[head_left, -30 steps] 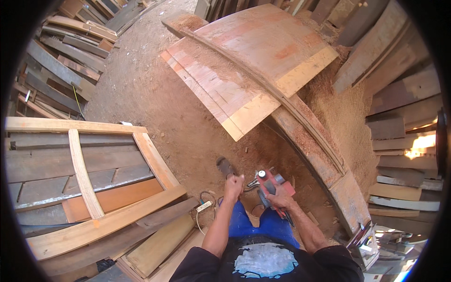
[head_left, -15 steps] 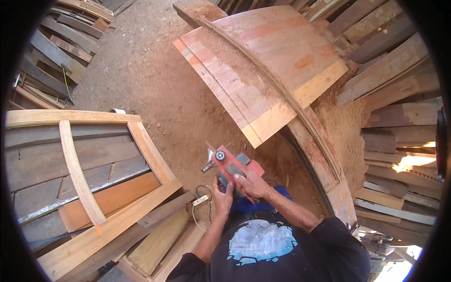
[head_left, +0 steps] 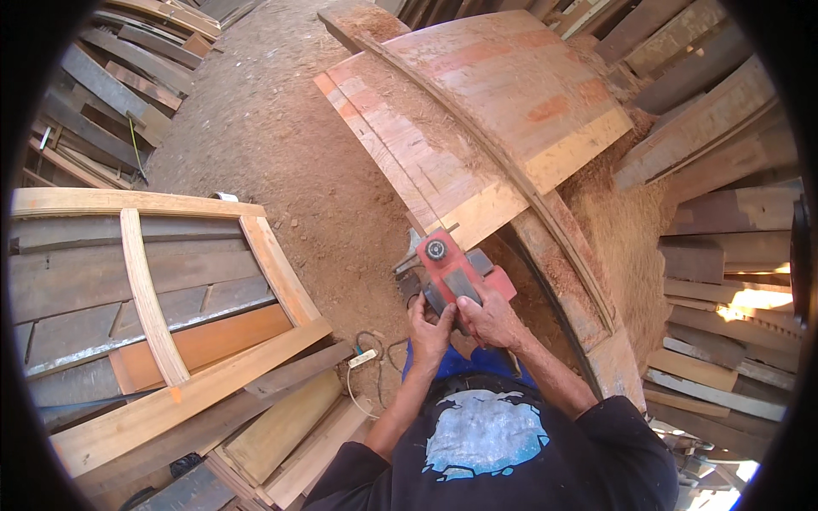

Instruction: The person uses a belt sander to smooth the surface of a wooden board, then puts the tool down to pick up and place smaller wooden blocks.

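Dirt floor (head_left: 273,162), hands (head_left: 429,334) (head_left: 494,322) together at planer (head_left: 456,274)

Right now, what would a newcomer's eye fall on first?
Probably the red power tool at the centre, in the right hand with the left hand against it. Beyond it lies a broad wooden panel with a long strip across it; a pale wooden frame sits at left.

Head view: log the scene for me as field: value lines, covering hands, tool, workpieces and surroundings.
Right hand: grips the red power tool
Left hand: at the tool's near left side; exact hold unclear
Tool position: in front of the torso, its far end overlapping the wood panel in view
Panel: wood strip lying across it
Wood frame: at left, over grey boards
Sawdust: right of the strip
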The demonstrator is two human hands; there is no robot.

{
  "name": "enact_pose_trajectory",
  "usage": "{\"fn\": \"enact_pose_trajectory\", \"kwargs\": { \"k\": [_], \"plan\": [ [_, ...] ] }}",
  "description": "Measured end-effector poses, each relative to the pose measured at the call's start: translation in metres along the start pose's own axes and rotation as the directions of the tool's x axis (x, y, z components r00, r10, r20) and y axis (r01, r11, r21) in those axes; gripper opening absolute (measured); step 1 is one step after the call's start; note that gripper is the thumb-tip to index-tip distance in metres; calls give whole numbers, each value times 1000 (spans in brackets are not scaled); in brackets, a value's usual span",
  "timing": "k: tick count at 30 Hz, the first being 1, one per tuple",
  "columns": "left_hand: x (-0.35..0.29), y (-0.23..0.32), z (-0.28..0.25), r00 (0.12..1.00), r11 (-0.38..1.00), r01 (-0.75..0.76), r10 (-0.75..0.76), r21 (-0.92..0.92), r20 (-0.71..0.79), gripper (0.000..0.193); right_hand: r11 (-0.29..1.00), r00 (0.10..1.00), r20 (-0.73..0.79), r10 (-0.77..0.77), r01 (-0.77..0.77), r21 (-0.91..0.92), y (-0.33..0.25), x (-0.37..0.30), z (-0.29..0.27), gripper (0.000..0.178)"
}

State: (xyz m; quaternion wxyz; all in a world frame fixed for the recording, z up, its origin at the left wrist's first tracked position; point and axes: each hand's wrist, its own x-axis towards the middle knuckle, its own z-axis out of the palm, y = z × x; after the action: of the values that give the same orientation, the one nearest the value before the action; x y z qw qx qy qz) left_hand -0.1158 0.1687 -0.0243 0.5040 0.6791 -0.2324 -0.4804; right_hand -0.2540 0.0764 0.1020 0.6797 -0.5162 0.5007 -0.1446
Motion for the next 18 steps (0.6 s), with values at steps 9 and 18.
{"fn": "enact_pose_trajectory", "kwargs": {
  "k": [9, 18],
  "plan": [
    [15, 10, 7, 1000, 948, -3, 0, 318, 9, 77, 998, 999, 29, 37, -35, -60, 27, 21, -13, 68],
    [78, 28, -5, 997, 994, -62, 65, -85, 37, 64, 976, 974, -70, -217, 215, -33, -2, 78, 1, 51]
  ]
}}
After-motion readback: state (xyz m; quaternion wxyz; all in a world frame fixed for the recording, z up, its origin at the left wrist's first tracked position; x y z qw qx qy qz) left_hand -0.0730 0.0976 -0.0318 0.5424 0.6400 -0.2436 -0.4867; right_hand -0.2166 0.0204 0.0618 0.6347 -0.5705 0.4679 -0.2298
